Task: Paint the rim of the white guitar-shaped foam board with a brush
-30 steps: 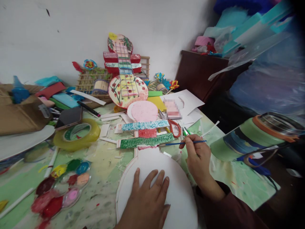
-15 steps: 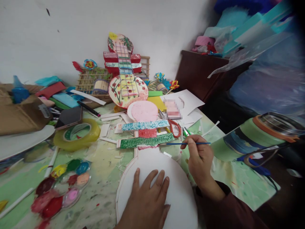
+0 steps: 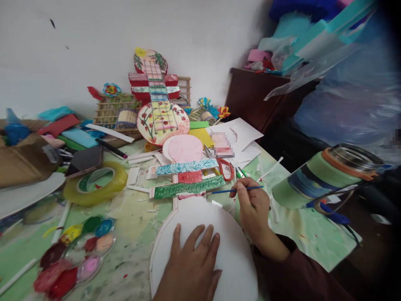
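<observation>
On the tabletop (image 3: 138, 230), a partly painted lute model (image 3: 196, 211) lies under the left hand (image 3: 193, 261), grip released and flat. The right hand (image 3: 253, 205) grasps a paintbrush (image 3: 221, 191) at the model's neck (image 3: 189, 177). Painting appears in hand; the next stroke calls for steadiness.

White round panel (image 3: 233, 244) runs off frame at 6 o'clock, partly hidden under my left hand (image 3: 194, 261). Tip of my brush (image 3: 221, 191), 9 o'clock of right hand (image 3: 253, 205): too small to tell if touching. Pink patch (image 3: 222, 144), that hand's 11: pixelated, unreadable. Cardboard box (image 3: 25, 165) cut off, frame's 9.
</observation>
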Demonstrator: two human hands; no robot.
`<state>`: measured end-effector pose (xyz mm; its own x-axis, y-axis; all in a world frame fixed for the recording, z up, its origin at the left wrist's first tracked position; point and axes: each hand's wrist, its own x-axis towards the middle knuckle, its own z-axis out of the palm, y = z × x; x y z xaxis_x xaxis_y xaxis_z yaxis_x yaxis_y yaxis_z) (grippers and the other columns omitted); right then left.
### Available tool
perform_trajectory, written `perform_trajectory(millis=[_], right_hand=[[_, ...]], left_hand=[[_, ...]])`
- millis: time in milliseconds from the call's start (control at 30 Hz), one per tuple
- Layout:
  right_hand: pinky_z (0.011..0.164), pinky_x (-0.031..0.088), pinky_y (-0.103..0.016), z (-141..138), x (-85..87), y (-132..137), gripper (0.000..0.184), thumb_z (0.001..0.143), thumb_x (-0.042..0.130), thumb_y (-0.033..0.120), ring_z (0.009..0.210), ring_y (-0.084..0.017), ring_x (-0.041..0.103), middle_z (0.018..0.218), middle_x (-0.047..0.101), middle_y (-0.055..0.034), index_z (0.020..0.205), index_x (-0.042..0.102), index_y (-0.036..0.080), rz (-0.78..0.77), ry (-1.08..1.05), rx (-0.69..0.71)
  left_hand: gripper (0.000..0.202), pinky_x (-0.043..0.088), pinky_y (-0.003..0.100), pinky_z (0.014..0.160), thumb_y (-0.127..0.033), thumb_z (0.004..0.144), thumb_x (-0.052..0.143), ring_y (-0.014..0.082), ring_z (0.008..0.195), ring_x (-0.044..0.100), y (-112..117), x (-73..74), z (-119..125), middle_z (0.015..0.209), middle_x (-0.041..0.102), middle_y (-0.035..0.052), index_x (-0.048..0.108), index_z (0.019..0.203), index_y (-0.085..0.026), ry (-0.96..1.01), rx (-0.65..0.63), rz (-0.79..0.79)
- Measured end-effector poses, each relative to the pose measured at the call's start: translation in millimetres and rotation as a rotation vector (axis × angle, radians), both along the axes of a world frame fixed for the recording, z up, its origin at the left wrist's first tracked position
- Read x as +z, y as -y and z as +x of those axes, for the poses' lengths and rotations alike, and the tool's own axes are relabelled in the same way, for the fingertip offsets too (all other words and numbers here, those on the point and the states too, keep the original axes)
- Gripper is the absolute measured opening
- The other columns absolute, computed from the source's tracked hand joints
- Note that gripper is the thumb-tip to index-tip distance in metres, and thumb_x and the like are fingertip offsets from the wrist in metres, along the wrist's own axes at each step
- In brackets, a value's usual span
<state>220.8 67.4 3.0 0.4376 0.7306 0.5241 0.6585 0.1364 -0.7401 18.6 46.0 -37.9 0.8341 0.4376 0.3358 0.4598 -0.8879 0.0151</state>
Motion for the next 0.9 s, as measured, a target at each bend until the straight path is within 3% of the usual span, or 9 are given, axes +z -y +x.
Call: perform_trajectory(millis=[133,333,533,733,900], right_hand=[[0.064,0.039,-0.030,0.6,-0.3,-0.3,0.030,0.093,0.043,0.029,0.064,-0.015,0.055,0.066,0.058,0.0002,0.067,0.056,0.020,-0.007,0.003,0.004],[0.064,0.040,-0.030,0.1,1.5,0.7,0.030,0.092,0.043,0.029,0.064,-0.015,0.056,0.065,0.059,0.0001,0.067,0.056,0.020,-0.020,0.012,-0.011],[0.064,0.040,-0.030,0.0,3.1,0.7,0.030,0.092,0.043,0.029,0.064,-0.016,0.056,0.065,0.059,-0.0003,0.066,0.056,0.020,-0.015,0.020,-0.009],[0.065,0.040,-0.030,0.1,2.7,1.3,0.029,0.092,0.043,0.028,0.064,-0.015,0.055,0.065,0.058,0.0000,0.067,0.056,0.020,-0.024,0.022,0.004],[0.064,0.039,-0.030,0.5,3.1,0.8,0.030,0.092,0.043,0.028,0.064,-0.015,0.055,0.065,0.058,-0.0001,0.067,0.056,0.020,-0.012,0.033,0.012]], left_hand=[[0.048,-0.006,0.057,0.111,-0.049,0.098,0.037,0.0277,0.119,0.049,0.7,-1.1,-0.5,0.135,0.058,0.0058,0.053,0.132,-0.021,-0.010,-0.002,-0.011],[0.049,0.013,0.061,0.109,-0.050,0.097,0.038,0.0299,0.119,0.050,0.5,0.9,-0.2,0.136,0.057,0.0070,0.052,0.134,-0.021,-0.052,0.005,-0.097],[0.048,0.007,0.060,0.110,-0.049,0.097,0.038,0.0292,0.118,0.050,-0.4,1.4,0.4,0.136,0.057,0.0066,0.052,0.134,-0.021,-0.027,0.002,-0.074],[0.048,0.015,0.060,0.109,-0.049,0.096,0.042,0.0296,0.119,0.050,1.2,2.8,0.1,0.136,0.057,0.0069,0.051,0.135,-0.022,-0.043,0.017,-0.118],[0.048,0.011,0.060,0.109,-0.049,0.097,0.040,0.0295,0.119,0.050,1.4,1.8,0.0,0.136,0.056,0.0068,0.051,0.135,-0.022,-0.036,0.015,-0.103]])
